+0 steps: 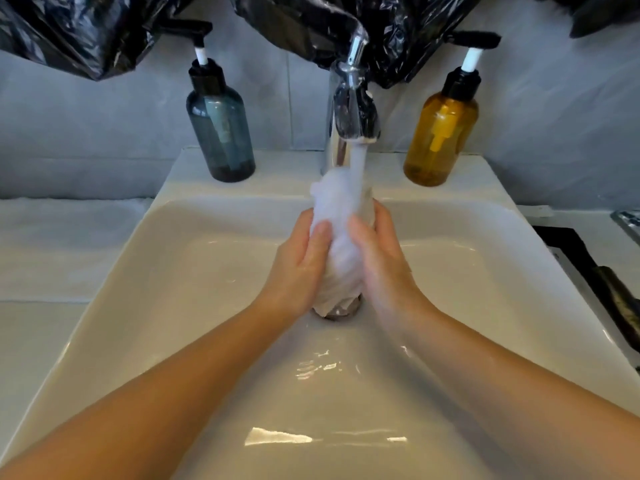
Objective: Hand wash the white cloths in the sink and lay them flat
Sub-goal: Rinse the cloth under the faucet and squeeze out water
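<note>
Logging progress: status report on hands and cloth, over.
Left hand and right hand grip white cloth under running tap. Cloth bunched, not yet flat. Nothing blocking.

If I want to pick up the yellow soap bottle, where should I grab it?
Probably round the wide middle of the amber pump bottle, coming from the front, across the sink. It stands upright with the wall close behind it. The pump on top is thin and would likely press down.
</note>
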The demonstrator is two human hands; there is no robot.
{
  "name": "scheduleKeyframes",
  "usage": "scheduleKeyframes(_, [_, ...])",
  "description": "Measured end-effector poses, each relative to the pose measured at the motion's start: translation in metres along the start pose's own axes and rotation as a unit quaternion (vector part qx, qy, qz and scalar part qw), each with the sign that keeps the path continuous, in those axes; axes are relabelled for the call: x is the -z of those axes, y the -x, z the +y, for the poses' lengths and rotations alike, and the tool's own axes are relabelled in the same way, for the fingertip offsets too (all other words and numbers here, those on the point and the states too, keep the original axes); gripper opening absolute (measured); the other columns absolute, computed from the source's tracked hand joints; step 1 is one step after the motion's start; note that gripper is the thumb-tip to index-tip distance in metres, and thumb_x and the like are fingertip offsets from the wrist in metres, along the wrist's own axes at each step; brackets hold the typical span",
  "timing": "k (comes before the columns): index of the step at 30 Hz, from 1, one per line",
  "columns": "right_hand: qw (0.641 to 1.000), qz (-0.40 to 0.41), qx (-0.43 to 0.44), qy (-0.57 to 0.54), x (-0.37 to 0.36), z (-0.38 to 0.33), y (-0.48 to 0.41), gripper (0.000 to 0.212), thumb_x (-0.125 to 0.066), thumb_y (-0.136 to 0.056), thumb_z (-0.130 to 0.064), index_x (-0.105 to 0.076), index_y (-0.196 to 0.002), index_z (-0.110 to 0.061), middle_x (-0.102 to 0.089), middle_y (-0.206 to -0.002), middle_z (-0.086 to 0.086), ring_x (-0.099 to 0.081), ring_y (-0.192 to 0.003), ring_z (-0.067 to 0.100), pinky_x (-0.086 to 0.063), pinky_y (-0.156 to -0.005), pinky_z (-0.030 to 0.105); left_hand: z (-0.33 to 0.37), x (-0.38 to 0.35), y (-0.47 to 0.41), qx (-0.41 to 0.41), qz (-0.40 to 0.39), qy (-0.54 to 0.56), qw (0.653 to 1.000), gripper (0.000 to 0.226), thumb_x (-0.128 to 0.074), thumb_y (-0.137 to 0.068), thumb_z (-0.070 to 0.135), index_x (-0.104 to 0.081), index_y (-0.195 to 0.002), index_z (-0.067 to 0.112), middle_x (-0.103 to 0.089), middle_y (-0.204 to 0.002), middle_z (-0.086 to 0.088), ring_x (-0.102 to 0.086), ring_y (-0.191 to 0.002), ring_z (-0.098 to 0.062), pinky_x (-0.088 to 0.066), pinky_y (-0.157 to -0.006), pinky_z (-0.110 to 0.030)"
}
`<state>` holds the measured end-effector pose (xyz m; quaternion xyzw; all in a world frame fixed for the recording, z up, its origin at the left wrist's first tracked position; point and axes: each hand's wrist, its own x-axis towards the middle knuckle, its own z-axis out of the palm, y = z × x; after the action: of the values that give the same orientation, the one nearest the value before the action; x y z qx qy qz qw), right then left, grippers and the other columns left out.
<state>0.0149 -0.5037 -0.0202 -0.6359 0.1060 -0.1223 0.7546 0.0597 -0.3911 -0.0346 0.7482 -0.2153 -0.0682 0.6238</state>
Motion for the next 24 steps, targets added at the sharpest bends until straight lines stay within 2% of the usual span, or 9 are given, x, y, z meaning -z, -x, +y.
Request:
scheduleKeyframes(4, [0.999, -0.017, 0.030, 0.006, 0.002, 0.006, 0.005, 0.040, -0.051, -0.102, -0.019, -0.039, -0.138, -0.033, -0.062, -0.123, 0.000, -0.066, -0.102, 0.008, -0.056, -0.073, 0.017, -0.002, 0.000, 0.003, -0.008, 0.021, -0.014, 1.000, 0.048, -0.029, -0.094, 0.056, -0.055, -0.120, 0.025, -0.066, -0.104, 0.008, -0.064, -0.098, -0.009, -0.052, -0.088, -0.028])
scheduleKeyframes(7, [0.998, -0.006, 0.057, 0.025, 0.002, 0.008, 0.008, 0.042, -0.052, -0.103, -0.022, -0.040, -0.142, -0.029, -0.061, -0.130, 0.005, -0.065, -0.111, 0.016, -0.058, -0.085, 0.026, -0.001, 0.001, 0.008, -0.027, 0.012, -0.032, 0.999, 0.042, -0.028, -0.103, 0.049, -0.052, -0.126, 0.023, -0.064, -0.107, 0.008, -0.063, -0.099, -0.010, -0.051, -0.089, -0.032])
scheduleKeyframes(8, [0.997, -0.002, 0.069, 0.037, 0.002, 0.008, 0.008, 0.041, -0.051, -0.103, -0.023, -0.040, -0.143, -0.029, -0.061, -0.129, 0.004, -0.064, -0.112, 0.017, -0.057, -0.087, 0.028, 0.000, 0.001, 0.008, -0.033, 0.008, -0.039, 0.999, 0.044, -0.028, -0.103, 0.049, -0.052, -0.128, 0.022, -0.064, -0.109, 0.007, -0.062, -0.101, -0.011, -0.051, -0.091, -0.034])
scheduleKeyframes(11, [0.992, 0.015, 0.097, 0.075, 0.003, 0.006, 0.007, 0.040, -0.044, -0.106, -0.018, -0.039, -0.145, -0.027, -0.058, -0.121, -0.001, -0.060, -0.104, 0.009, -0.053, -0.081, 0.022, 0.001, 0.000, 0.007, -0.046, -0.009, -0.059, 0.997, 0.054, -0.028, -0.096, 0.055, -0.053, -0.129, 0.021, -0.065, -0.116, 0.002, -0.062, -0.109, -0.016, -0.051, -0.098, -0.040])
scheduleKeyframes(14, [0.989, 0.023, 0.108, 0.100, 0.004, 0.002, 0.003, 0.041, -0.043, -0.106, -0.021, -0.039, -0.147, -0.025, -0.057, -0.122, 0.001, -0.059, -0.108, 0.016, -0.051, -0.089, 0.030, 0.007, 0.001, 0.008, -0.063, -0.022, -0.111, 0.992, 0.053, -0.025, -0.099, 0.055, -0.053, -0.128, 0.020, -0.063, -0.121, -0.002, -0.060, -0.112, -0.019, -0.049, -0.101, -0.044])
scheduleKeyframes(16, [0.986, 0.018, 0.122, 0.109, 0.006, 0.000, 0.000, 0.040, -0.043, -0.106, -0.018, -0.041, -0.146, -0.021, -0.058, -0.122, 0.003, -0.058, -0.110, 0.019, -0.048, -0.092, 0.034, 0.012, 0.004, 0.009, -0.086, -0.036, -0.159, 0.983, 0.045, -0.026, -0.103, 0.052, -0.052, -0.123, 0.021, -0.061, -0.121, -0.002, -0.059, -0.112, -0.019, -0.049, -0.098, -0.040])
scheduleKeyframes(18, [0.981, 0.012, 0.126, 0.150, 0.008, -0.003, -0.001, 0.043, -0.040, -0.106, -0.017, -0.039, -0.149, -0.023, -0.056, -0.125, 0.003, -0.055, -0.112, 0.019, -0.046, -0.096, 0.035, 0.018, 0.009, 0.011, -0.107, -0.036, -0.239, 0.965, 0.034, -0.028, -0.106, 0.045, -0.053, -0.111, 0.022, -0.060, -0.109, -0.001, -0.057, -0.100, -0.017, -0.047, -0.084, -0.028])
scheduleKeyframes(20, [0.970, 0.002, 0.131, 0.206, 0.010, -0.005, -0.001, 0.047, -0.037, -0.107, -0.020, -0.033, -0.154, -0.026, -0.053, -0.132, 0.001, -0.052, -0.119, 0.019, -0.043, -0.102, 0.036, 0.022, 0.013, 0.014, -0.115, -0.027, -0.310, 0.944, 0.040, -0.027, -0.107, 0.042, -0.057, -0.102, 0.015, -0.058, -0.099, -0.003, -0.055, -0.087, -0.015, -0.041, -0.073, -0.020])
scheduleKeyframes(24, [0.943, -0.010, 0.140, 0.301, 0.020, -0.013, -0.001, 0.047, -0.037, -0.107, -0.026, -0.033, -0.154, -0.024, -0.050, -0.131, 0.000, -0.049, -0.118, 0.018, -0.042, -0.100, 0.036, 0.022, 0.018, 0.014, -0.118, -0.036, -0.375, 0.919, 0.046, -0.028, -0.105, 0.048, -0.056, -0.113, 0.012, -0.061, -0.110, -0.008, -0.057, -0.098, -0.023, -0.046, -0.080, -0.035])
